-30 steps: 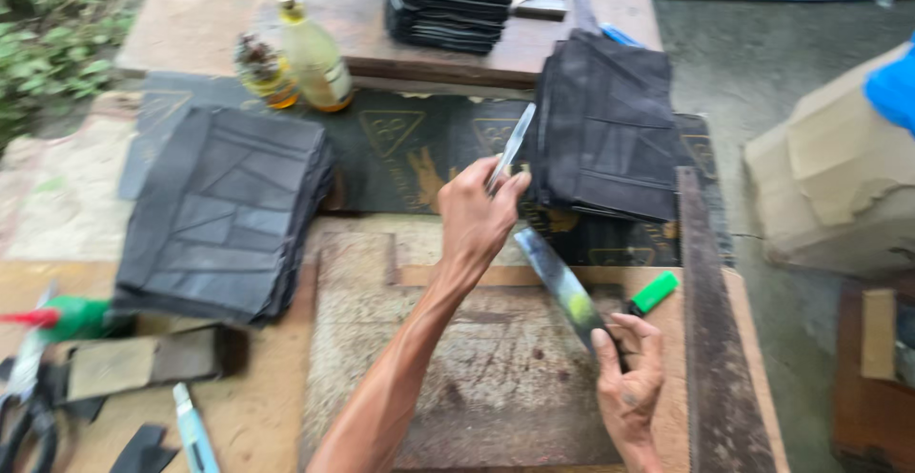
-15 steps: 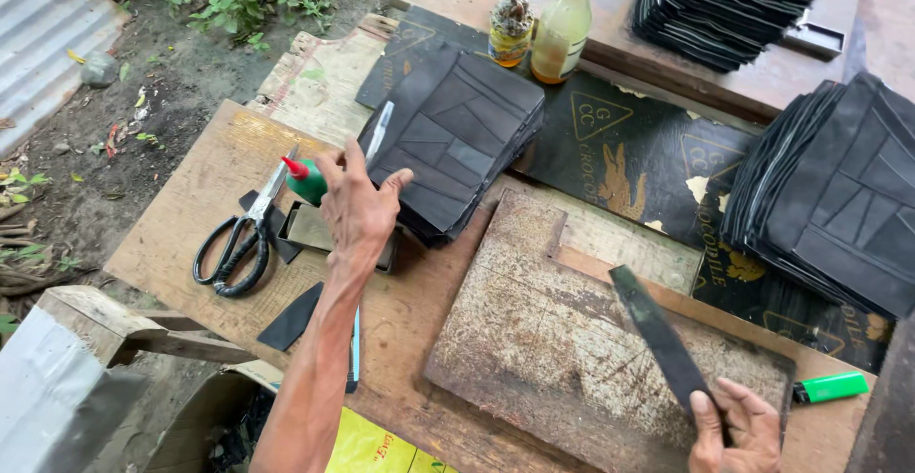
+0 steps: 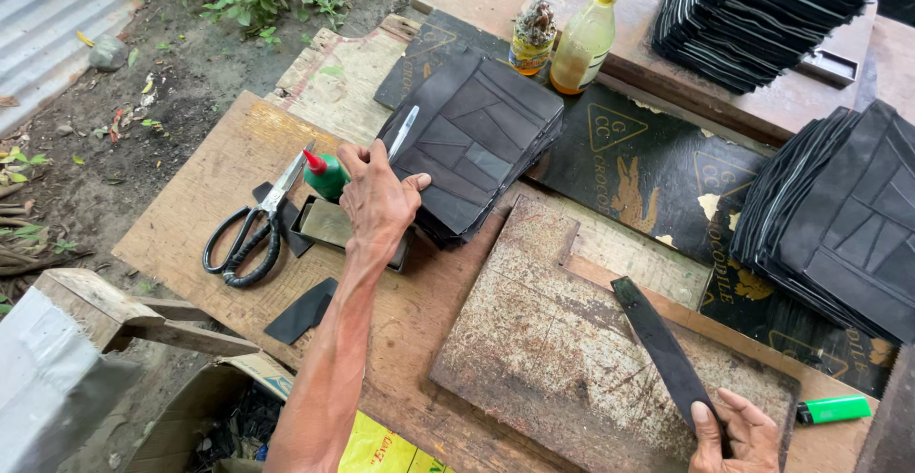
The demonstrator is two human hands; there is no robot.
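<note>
My left hand (image 3: pixel 379 201) is closed around a thin metal blade (image 3: pixel 404 131) whose tip points up and away. It hovers over a small grey block (image 3: pixel 327 222) beside a green bottle with a red cap (image 3: pixel 325 174), just left of a stack of black patchwork pieces (image 3: pixel 479 140). My right hand (image 3: pixel 736 432) at the bottom right grips the near end of a long black strip (image 3: pixel 658 344). The strip lies slanted across a rusty, worn board (image 3: pixel 558 340).
Black-handled scissors (image 3: pixel 250 228) lie left of the block, with a black scrap (image 3: pixel 303 311) near them. A green lighter (image 3: pixel 833 408) sits at the right edge. An oil bottle (image 3: pixel 583 38), a jar (image 3: pixel 532 40) and more black stacks (image 3: pixel 843 216) (image 3: pixel 762 11) stand behind. A cardboard box (image 3: pixel 214 402) sits below the table.
My left hand carried the blade from the middle of the board to the left side, and now curls around it over the grey block. The right hand kept hold of the black strip.
</note>
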